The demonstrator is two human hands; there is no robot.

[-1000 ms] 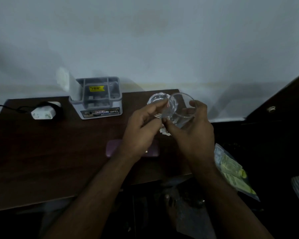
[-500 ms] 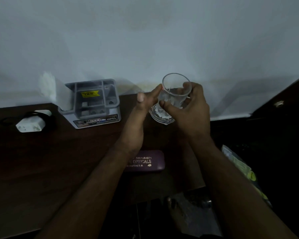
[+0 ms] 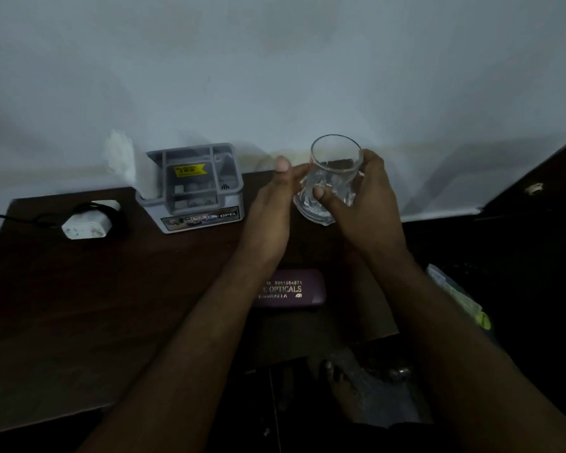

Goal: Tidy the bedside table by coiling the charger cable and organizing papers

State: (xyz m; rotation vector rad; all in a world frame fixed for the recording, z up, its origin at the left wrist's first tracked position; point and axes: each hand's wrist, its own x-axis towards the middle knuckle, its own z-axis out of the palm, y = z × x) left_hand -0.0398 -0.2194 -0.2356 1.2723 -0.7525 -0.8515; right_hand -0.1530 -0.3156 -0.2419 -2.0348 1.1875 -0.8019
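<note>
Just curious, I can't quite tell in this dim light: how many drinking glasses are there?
1. The clear glass is gripped by the right hand at the table's back edge; the left hand touches it. Nothing suggests another.

Bedside table (image 3: 89, 299) — wide bare stretch front left, passable. Rear edge blocked: white charger (image 3: 86, 226) with black cable (image 3: 111, 209) at left, grey organizer (image 3: 193, 191) centre, drinking glass (image 3: 332, 178) right. Purple spectacle case (image 3: 294, 289) occupies the front right — open lanes between each.
</note>
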